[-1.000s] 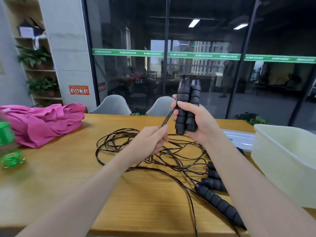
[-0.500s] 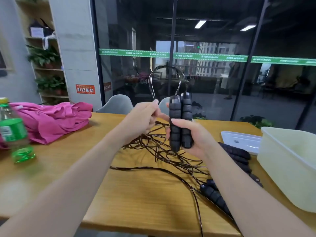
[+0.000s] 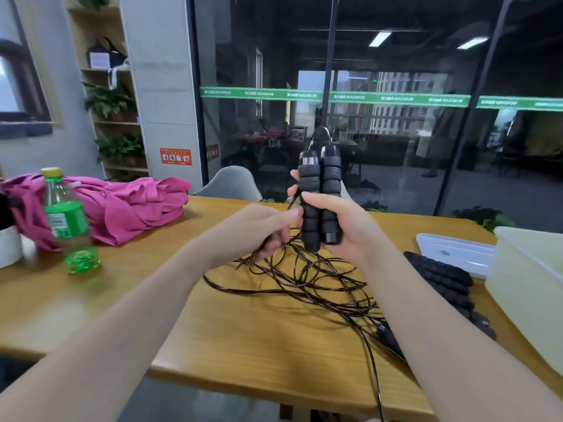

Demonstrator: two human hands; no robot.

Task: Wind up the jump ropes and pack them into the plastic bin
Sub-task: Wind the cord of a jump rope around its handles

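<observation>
jump rope handles (image 3: 319, 205), black ribbed foam, upright in right hand (image 3: 341, 226); left hand (image 3: 262, 229) pinches cord (image 3: 292, 202).

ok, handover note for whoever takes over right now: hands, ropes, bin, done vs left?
Right hand grips two handles upright, side by side. Left hand pinches that rope's cord beside them.
Loose cord lies tangled on the table. More handles lie beside the bin.
Done: handles paired; no turns visible on them.
Left: wind every rope, pack the bin; its inside is hidden.
</observation>
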